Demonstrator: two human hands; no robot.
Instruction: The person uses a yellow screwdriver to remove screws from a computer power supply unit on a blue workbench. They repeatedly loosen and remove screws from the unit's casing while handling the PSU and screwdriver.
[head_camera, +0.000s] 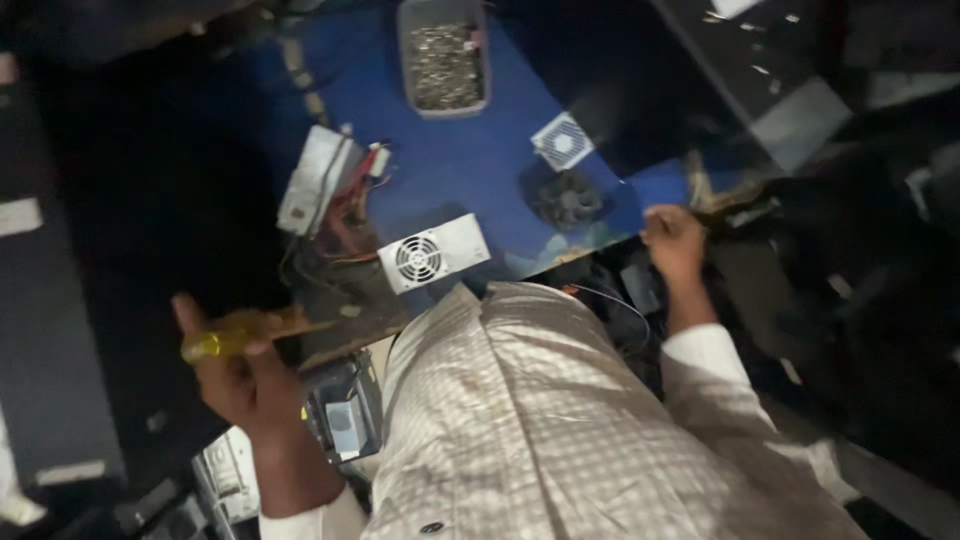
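Note:
My left hand (240, 375) is raised at the left, below the table edge, and grips a yellow-handled screwdriver (225, 338) whose handle points left. My right hand (675, 240) is curled into a fist at the right edge of the blue table (470, 170), with nothing visible in it. Between the hands, at the table's near edge, lies a white power supply box with a round fan grille (432, 255). My checked light shirt (540, 420) fills the lower middle.
An opened power supply with loose red and black wires (320, 185) lies left of the fan box. A grey tray of small metal parts (445, 65) stands at the far side. A black fan (565, 197) and a white square grille (563, 140) lie right. Computer casings (340, 415) sit below.

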